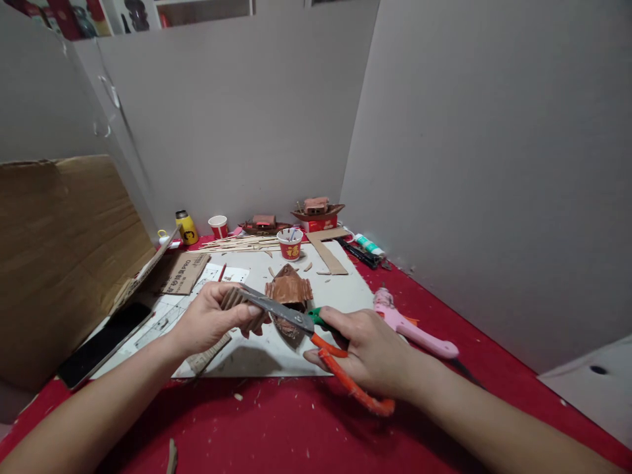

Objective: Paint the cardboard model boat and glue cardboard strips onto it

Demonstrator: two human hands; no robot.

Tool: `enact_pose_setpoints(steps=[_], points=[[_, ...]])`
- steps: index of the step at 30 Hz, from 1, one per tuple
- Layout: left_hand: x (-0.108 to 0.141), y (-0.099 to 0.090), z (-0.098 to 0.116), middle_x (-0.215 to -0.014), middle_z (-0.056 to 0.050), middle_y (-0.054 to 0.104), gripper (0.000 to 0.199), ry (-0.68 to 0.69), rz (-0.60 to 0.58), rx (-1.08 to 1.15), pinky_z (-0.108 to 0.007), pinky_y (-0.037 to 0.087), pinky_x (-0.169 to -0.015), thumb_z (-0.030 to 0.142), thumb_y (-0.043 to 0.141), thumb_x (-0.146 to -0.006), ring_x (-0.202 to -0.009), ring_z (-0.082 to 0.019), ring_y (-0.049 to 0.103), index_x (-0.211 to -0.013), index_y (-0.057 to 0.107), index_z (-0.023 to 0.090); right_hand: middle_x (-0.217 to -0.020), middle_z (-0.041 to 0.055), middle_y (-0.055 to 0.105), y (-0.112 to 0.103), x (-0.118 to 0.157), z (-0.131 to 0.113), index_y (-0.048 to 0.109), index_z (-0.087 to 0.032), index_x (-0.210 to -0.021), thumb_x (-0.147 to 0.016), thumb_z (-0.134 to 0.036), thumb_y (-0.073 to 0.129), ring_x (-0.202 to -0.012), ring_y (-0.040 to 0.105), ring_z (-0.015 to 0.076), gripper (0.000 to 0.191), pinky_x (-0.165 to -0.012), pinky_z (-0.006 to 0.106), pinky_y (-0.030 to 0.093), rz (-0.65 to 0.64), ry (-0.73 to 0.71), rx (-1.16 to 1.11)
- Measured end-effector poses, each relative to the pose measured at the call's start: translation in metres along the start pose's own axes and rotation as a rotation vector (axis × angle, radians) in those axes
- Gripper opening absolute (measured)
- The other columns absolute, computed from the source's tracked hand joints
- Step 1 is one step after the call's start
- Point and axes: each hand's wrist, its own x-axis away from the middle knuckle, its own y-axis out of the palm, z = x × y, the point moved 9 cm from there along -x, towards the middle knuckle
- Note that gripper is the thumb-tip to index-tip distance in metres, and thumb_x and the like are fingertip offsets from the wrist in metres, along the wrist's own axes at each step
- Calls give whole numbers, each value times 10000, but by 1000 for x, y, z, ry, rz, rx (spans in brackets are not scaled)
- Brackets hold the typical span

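My left hand (210, 313) is closed on a small piece of corrugated cardboard (237, 304) with its ridges showing. A pair of scissors (281, 309) with orange and green handles sits in my right hand (368, 345), which is closed round the grips. Its grey blades point left and lie across the cardboard piece; whether they have cut into it I cannot tell. Just behind the blades a brown model boat (289, 284) with a ridged roof stands on the white board (340, 296), its near end partly hidden.
A pink glue gun (419, 336) lies at the right on the red cloth (276, 428). On the left are a black phone (106, 345) and cardboard sheets (185, 273). Farther back stand a red paper cup (289, 247), wooden sticks (237, 244), a yellow bottle (186, 228) and another model boat (317, 209).
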Motion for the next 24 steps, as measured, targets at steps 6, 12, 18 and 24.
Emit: enact_pose_setpoints(steps=[6, 12, 18, 24], points=[[0, -2, -4, -661, -71, 734, 269, -22, -18, -29, -211, 508, -531, 379, 763, -815, -555, -127, 648, -770, 750, 115, -528, -43, 467, 1, -1, 2, 426, -243, -715, -905, -569, 533, -445, 399, 123, 392, -487, 259, 271, 10, -24, -25], [-3, -10, -7, -707, -84, 751, 290, -18, 38, 32, -227, 534, -585, 400, 805, -776, -617, -140, 665, -760, 755, 114, -528, -52, 468, 1, -2, 4, 457, -233, -717, -862, -569, 607, -462, 353, 102, 395, -479, 238, 267, 37, -13, -131], [-7, -28, -10, -626, -26, 704, 336, -31, 248, 264, -186, 510, -476, 419, 883, -656, -510, -101, 611, -793, 772, 133, -582, -51, 517, 1, -2, 13, 480, -228, -725, -852, -520, 639, -506, 384, 99, 356, -507, 220, 331, 100, 14, -230], [-9, -29, -5, -594, 11, 670, 260, 5, 286, 344, -165, 453, -349, 325, 874, -669, -432, -88, 562, -798, 741, 143, -563, -68, 488, 3, -3, 19, 384, -246, -693, -823, -459, 652, -496, 366, 102, 366, -513, 224, 335, 91, 90, -291]])
